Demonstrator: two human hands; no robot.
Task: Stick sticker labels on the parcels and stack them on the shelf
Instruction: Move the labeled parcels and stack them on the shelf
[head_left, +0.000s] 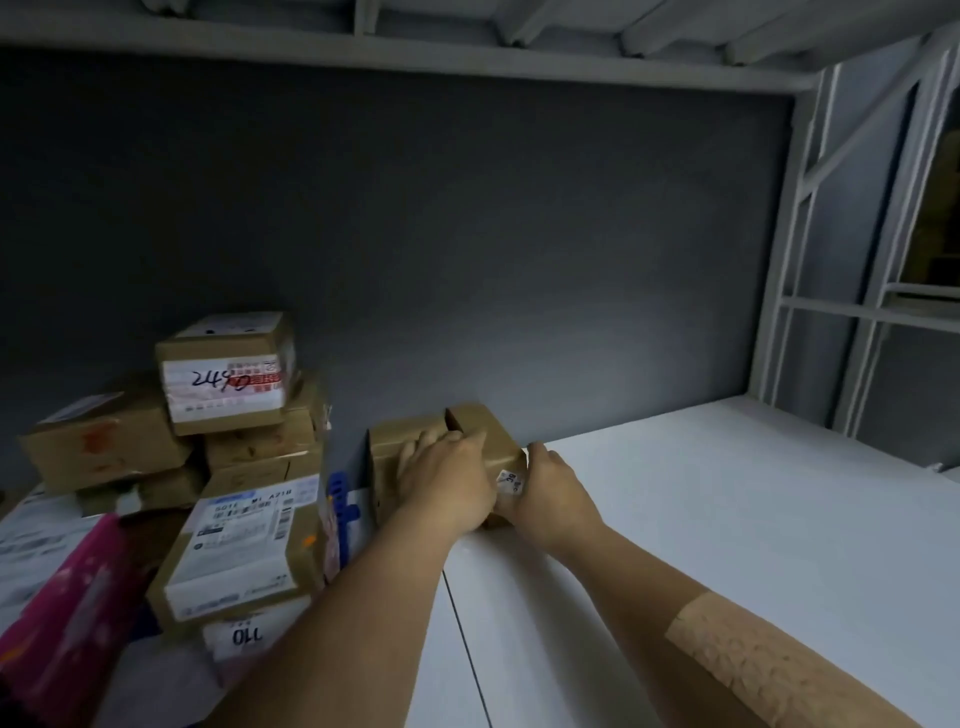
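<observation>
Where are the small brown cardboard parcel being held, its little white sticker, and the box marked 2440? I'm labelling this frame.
small brown cardboard parcel (480, 423), head view, top face behind the fingers.
little white sticker (510, 480), head view, its middle, between both hands.
box marked 2440 (224, 388), head view, white front label.

My left hand (447, 480) and right hand (553, 491) were bare, with no gloves, rings or watch on them. My forearms were uncovered too, no sleeve reaching into view. A broad tan adhesive patch (753, 660), textured with a dimpled pattern, wrapped across my right forearm.
</observation>
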